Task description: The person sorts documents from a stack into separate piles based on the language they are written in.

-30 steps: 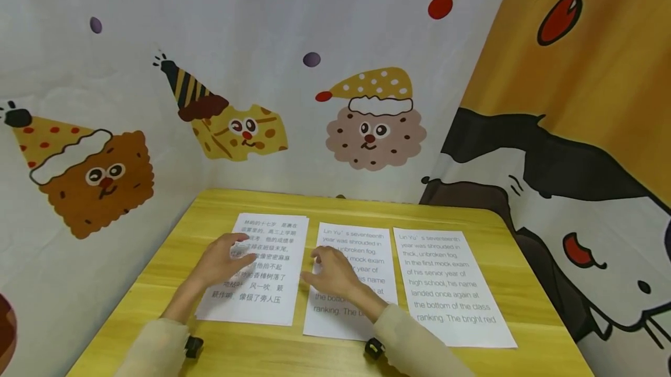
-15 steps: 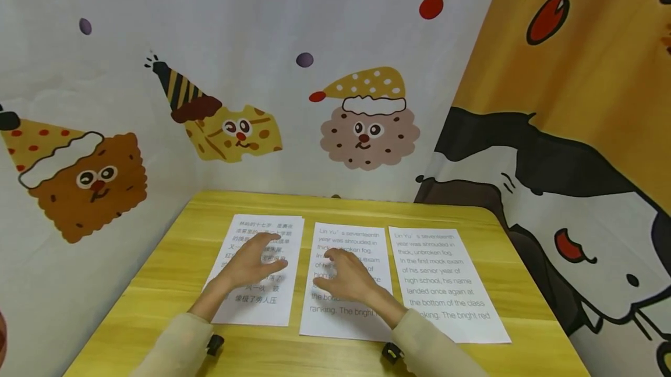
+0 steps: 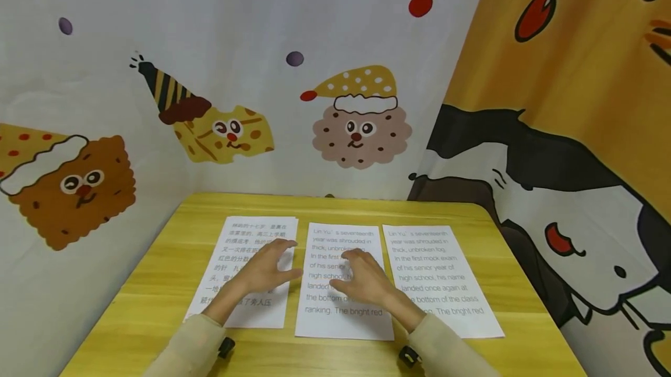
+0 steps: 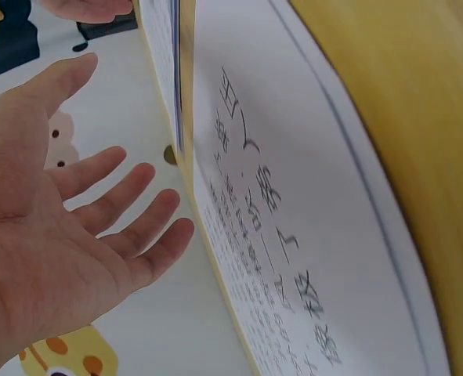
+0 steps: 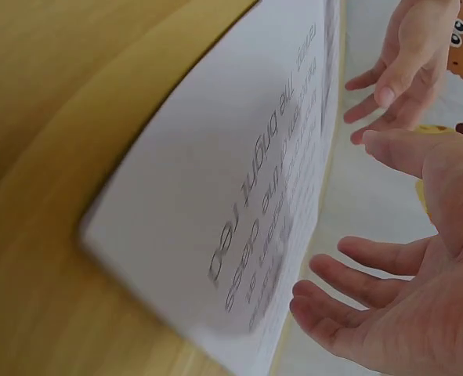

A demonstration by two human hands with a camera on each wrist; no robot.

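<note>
My left hand (image 3: pixel 264 269) hovers over the right part of a sheet printed in Chinese (image 3: pixel 236 254), its thumb and fingers spread apart and nothing between them. Over the middle sheet with English text (image 3: pixel 320 321), my right hand (image 3: pixel 367 278) hangs with loosely bent fingers and holds nothing. In the left wrist view the left hand (image 4: pixel 66 211) stands clear of the Chinese sheet (image 4: pixel 294 196). The right wrist view has the right hand (image 5: pixel 396 290) apart from the English sheet (image 5: pixel 192 204). A third sheet, also in English, (image 3: pixel 435 278) lies at the right.
All the sheets lie flat on a yellow wood-grain table (image 3: pixel 335 359). A white curtain with cartoon food (image 3: pixel 236 27) stands behind the table, and an orange cartoon curtain (image 3: pixel 587 74) is at the right. Each wrist wears a small black device (image 3: pixel 409 356).
Both hands have shifted to the right over the sheets, the left one from the middle of the Chinese page toward its right edge. The head view has turned slightly right. The papers stay put.
</note>
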